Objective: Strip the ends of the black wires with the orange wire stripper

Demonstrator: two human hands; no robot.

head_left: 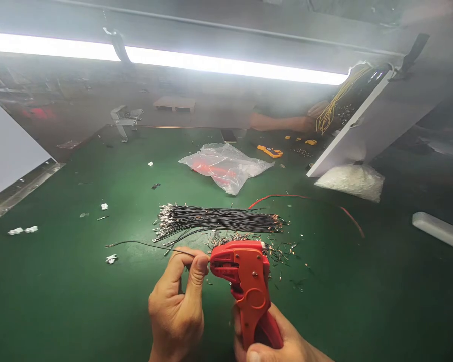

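My left hand (181, 301) pinches a thin black wire (143, 244) between thumb and forefinger. The wire's terminal end sticks out to the left, and its other end is at the jaws of a red wire stripper (253, 291). My right hand (275, 337) is wrapped round the stripper's handles, with the jaws pointing left. Just beyond the tool lies a bundle of black wires (219, 219), silvery terminals at its left end and coppery ends at its right. Small wire scraps (283, 254) are scattered beside and behind the stripper.
A clear plastic bag (226, 166) with red contents lies on the green table (79, 301). Behind it are a yellow-orange tool (270, 151) and a person's forearm (283, 122). White connectors (111, 259) lie at left; a bag of white parts (351, 182) is at right.
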